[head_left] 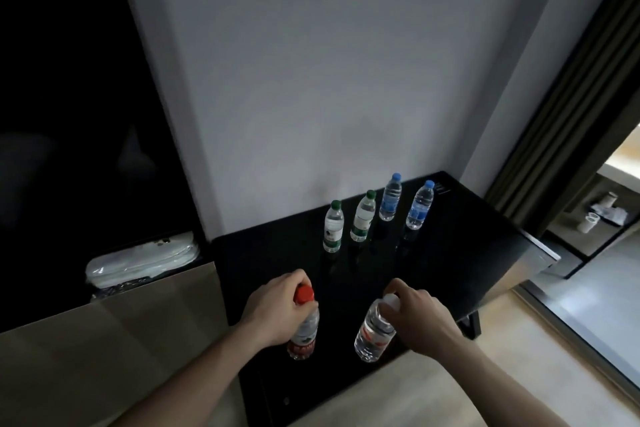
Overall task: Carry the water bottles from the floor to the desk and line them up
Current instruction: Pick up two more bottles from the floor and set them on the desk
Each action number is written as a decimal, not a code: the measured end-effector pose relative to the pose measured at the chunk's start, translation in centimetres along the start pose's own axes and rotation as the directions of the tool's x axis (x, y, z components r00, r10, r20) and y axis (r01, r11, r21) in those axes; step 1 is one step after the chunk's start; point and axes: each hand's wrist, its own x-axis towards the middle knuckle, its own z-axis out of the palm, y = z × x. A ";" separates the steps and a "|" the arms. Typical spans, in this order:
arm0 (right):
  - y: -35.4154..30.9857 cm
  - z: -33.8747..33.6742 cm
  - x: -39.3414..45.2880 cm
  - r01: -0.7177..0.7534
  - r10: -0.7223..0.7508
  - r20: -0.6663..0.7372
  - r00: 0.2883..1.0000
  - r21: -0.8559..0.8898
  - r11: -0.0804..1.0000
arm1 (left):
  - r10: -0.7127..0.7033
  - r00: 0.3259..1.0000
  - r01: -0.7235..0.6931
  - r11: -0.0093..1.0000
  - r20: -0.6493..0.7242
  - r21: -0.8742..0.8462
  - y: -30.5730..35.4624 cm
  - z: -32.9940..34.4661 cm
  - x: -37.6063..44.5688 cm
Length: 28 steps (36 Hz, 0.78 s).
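clear glossy plastic bottles (363,222) on a glossy black desk (450,270), matt white wall (329,62)

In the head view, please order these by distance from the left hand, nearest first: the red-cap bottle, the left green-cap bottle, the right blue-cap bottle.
1. Red-cap bottle: gripped at its neck by the left hand, near desk edge.
2. Left green-cap bottle: standing mid-desk, beyond the hand.
3. Right blue-cap bottle: far right, toward the wall.

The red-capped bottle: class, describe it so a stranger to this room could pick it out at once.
Find the black desk against the white wall. Near its front edge, the left hand grips the red-capped bottle by its neck. No other bottle has a red cap and red label.
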 end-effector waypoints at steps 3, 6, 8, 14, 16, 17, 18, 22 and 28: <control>1.4 -0.2 3.2 -0.019 0.019 0.004 1.000 0.002 1.000 | -0.002 0.999 0.002 1.000 0.046 -0.014 0.5 1.0 3.2; 2.9 -0.4 6.1 -0.031 0.031 0.003 1.000 0.001 1.000 | -0.015 0.997 0.015 1.000 0.081 -0.001 1.1 2.0 6.5; 3.9 -0.6 7.8 -0.038 0.038 0.008 0.999 0.012 0.999 | -0.017 0.995 0.015 1.000 0.100 0.017 1.5 2.7 8.5; 6.0 -1.5 13.0 -0.038 0.036 0.070 0.997 0.031 0.999 | -0.044 0.992 0.038 0.998 0.116 0.053 2.7 5.1 13.9; 6.6 -1.8 14.8 -0.037 0.034 0.088 0.996 0.029 0.999 | -0.059 0.991 0.052 0.997 0.120 0.058 2.8 6.0 15.6; 6.8 -1.9 15.6 -0.036 0.033 0.097 0.995 0.027 0.999 | -0.064 0.990 0.057 0.997 0.123 0.060 2.9 6.4 16.4; 7.2 -2.1 16.4 -0.035 0.031 0.110 0.993 0.027 0.999 | -0.071 0.989 0.064 0.996 0.127 0.064 3.1 6.8 17.2; 8.4 -2.7 20.0 -0.016 0.010 0.170 0.985 0.032 0.999 | -0.132 0.980 0.125 0.991 0.150 0.055 3.7 8.3 20.1; 10.3 -3.7 25.1 0.044 -0.052 0.244 0.968 0.041 0.998 | -0.174 0.976 0.163 0.982 0.129 0.092 4.9 9.9 24.0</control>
